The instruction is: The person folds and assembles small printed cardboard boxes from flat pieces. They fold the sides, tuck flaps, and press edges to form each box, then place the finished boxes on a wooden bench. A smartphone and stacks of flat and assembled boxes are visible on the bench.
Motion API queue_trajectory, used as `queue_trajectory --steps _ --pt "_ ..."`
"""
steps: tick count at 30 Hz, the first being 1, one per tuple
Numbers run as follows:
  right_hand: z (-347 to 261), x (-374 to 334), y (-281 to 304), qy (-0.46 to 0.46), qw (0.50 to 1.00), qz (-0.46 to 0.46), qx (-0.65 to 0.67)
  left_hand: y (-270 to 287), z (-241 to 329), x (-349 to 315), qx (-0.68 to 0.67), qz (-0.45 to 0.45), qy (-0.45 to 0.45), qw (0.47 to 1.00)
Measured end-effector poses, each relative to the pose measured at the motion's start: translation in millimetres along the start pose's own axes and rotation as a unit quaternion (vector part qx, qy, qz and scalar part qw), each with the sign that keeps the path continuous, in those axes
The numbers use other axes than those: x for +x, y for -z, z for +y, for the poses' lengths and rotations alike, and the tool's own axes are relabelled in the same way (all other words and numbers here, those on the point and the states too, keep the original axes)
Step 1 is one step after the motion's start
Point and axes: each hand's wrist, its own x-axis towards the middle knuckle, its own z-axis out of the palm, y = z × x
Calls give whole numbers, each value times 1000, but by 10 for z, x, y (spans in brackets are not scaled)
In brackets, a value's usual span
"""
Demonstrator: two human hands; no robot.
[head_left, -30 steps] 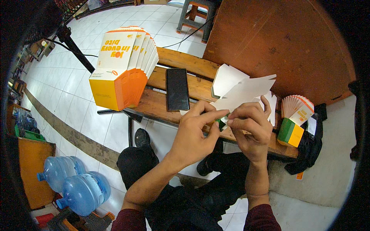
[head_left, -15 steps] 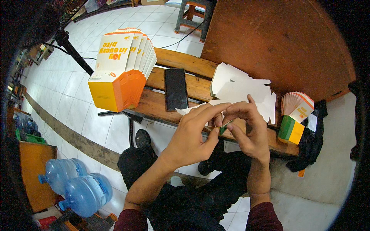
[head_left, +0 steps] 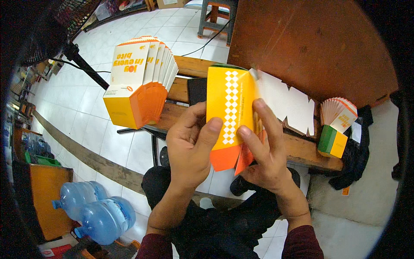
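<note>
Left hand (head_left: pixel 189 149) and right hand (head_left: pixel 267 159) share a yellow carton (head_left: pixel 228 110), raised over the worktop's front edge. The left has its thumb flat on the printed face, fingers mostly hidden behind; the right pinches narrowly at the other edge. The orange flaps (head_left: pixel 225 159) at the near end stand apart; whether the body is fully squared, I cannot tell. Good work here probably means a steady left hold, with the right pressing along the creases rather than across a panel, since thin card likely dents easily. Even pressure should keep the flap edges aligned.

Just behind, a dark phone (head_left: pixel 197 90), partly covered by the carton, lies on the worktop (head_left: pixel 299 149). To the right lie white card blanks (head_left: pixel 291 101), then a small nested stack (head_left: pixel 332 138); a larger nested stack (head_left: pixel 133 90) stands left.
</note>
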Motion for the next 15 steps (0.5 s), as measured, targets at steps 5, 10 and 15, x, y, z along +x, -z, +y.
queue_trajectory --steps 5,10,15 --pt "-73 -5 209 -44 999 19 13 -49 95 -61 124 -103 14 987" --pt "-258 5 379 -56 996 -14 64 -148 226 -275 292 -127 -101 943" --pt "-278 -12 380 -49 996 -15 76 -200 393 -365 334 -148 -121 923"
